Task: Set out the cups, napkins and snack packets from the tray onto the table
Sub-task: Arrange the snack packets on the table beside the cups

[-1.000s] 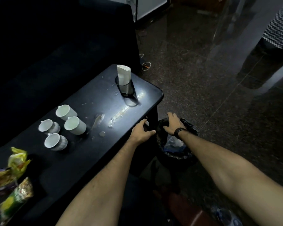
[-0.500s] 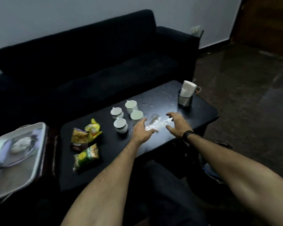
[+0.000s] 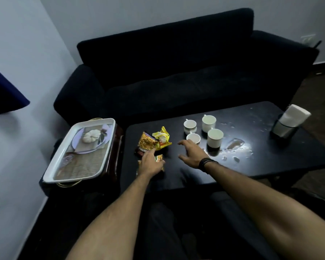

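Several white cups [image 3: 215, 136] stand grouped on the black table [image 3: 270, 162]. Two snack packets lie left of them: a yellow one [image 3: 162, 138] and an orange-brown one [image 3: 145, 142]. A third, green-yellow packet [image 3: 159, 158] sits mostly under my left hand [image 3: 151, 163], whose fingers lie over it. My right hand [image 3: 192, 153] hovers with spread fingers just in front of the nearest cup, holding nothing. White napkins [image 3: 294, 116] stand in a dark holder [image 3: 282, 131] at the table's right end. The white tray [image 3: 79, 152] rests on a low stand to the left.
A dark sofa [image 3: 176, 72] runs behind the table. Spilled white specks and wet patches [image 3: 235, 147] shine on the tabletop right of the cups. A light wall [image 3: 17, 128] is on the left. My knees sit under the near table edge.
The view swung left from the table's right end. Both hands moved left along the table; my left hand now lies over the green packet and my right is by the cups.
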A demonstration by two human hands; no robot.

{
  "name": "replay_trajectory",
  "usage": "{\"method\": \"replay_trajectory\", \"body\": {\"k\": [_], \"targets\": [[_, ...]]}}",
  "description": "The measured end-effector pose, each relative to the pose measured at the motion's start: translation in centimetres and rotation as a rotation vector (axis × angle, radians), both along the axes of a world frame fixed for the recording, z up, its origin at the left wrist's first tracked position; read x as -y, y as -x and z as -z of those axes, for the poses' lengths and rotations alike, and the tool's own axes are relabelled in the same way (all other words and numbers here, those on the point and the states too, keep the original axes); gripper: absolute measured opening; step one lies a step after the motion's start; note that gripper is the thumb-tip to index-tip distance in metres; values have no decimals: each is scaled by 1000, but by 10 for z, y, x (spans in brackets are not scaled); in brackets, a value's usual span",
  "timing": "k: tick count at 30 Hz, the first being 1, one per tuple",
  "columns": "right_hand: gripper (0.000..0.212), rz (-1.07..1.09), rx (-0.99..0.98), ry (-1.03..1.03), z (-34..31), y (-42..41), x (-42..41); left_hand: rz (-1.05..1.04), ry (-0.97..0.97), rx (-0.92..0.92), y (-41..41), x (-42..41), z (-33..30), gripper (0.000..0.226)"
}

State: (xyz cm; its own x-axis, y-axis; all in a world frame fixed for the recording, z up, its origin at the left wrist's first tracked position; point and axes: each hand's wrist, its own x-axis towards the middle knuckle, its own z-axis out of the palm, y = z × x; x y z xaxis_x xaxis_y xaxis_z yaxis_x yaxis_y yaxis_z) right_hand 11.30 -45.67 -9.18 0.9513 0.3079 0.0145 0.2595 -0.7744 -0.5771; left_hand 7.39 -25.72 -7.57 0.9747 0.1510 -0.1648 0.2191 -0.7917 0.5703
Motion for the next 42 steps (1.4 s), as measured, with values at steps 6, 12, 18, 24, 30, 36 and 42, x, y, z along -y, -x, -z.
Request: {"method": "replay_trajectory", "body": {"k": [6,12,18,24,30,36,42], "targets": [[59,-86,9,73,10,-31,-49,59,-261,-194,-6,-37,37,87],[79,-153,49,205,22,-65,-85,73,-204,-235,-11,-48,71,78],[68,-95,-41,404,40,-89,-102,-80,-235,-156,-27,-40,77,75],[52,-20,48,524,48,-89,-89,-160,-237,151,-34,-47,70,92],[42,74,161,469,49,-85,-84,105,-333,54,-55,-74,79,107],[56,35,195,486,54,-84,-80,142,-265,-143,-64,-70,95,106],[79,-52,-74,413,68,-97,-80,-10,-225,-173,-69,-58,98,100]]}}
